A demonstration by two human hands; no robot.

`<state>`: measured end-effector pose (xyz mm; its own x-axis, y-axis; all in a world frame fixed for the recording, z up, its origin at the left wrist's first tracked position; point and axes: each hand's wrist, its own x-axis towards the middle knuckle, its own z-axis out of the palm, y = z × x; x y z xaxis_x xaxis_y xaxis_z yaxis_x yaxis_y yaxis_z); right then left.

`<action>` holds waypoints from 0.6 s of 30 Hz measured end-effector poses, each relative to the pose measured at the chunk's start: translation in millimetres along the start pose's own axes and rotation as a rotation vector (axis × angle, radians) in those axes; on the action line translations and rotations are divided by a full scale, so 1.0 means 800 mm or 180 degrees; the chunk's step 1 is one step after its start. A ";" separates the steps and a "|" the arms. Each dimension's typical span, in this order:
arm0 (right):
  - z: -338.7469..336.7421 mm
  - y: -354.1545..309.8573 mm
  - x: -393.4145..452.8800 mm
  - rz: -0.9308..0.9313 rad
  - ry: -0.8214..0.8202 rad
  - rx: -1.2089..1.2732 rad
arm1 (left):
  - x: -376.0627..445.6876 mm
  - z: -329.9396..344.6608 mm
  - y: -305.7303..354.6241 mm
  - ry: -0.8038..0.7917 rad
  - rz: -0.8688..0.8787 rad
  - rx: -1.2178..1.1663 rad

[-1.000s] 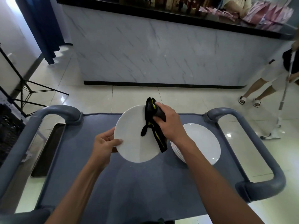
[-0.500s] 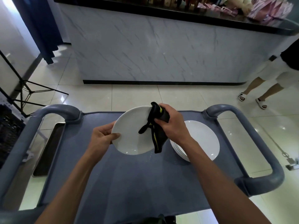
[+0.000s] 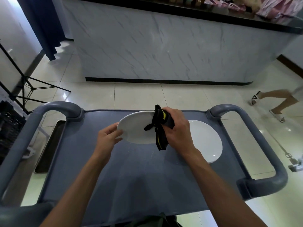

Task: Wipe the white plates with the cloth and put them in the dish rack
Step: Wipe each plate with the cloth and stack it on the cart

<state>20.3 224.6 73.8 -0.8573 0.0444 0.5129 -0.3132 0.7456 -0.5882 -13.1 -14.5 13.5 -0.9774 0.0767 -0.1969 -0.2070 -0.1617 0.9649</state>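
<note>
Two hands hold one white plate (image 3: 137,128) up above the grey cart (image 3: 131,177). The left hand (image 3: 107,138) pinches the plate's left edge. The right hand (image 3: 177,128) squeezes a black cloth (image 3: 161,128) with a yellow stripe against the plate's right side. The plate tips away, with its wide way going left to right. More white plates (image 3: 206,141) lie stacked just to the right. A black rack (image 3: 8,122) sits far off to the left, so I think the left hand is closer to it.
</note>
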 end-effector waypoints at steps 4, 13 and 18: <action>-0.006 0.001 -0.003 -0.0152 0.0217 -0.0185 | -0.005 0.004 -0.009 0.0420 -0.0545 -0.0251; 0.010 0.014 -0.024 -0.0802 0.0441 -0.0485 | -0.012 0.032 0.002 0.0148 -0.1630 -0.1192; 0.023 0.019 -0.043 -0.0961 0.0374 -0.0541 | -0.011 0.040 0.009 -0.0015 -0.1754 -0.1248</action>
<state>37.2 222.3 35.6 -0.6806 -0.1257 0.7218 -0.4641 0.8362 -0.2920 -4.4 15.0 27.5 -0.7247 0.2544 -0.6404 -0.6760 -0.4426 0.5892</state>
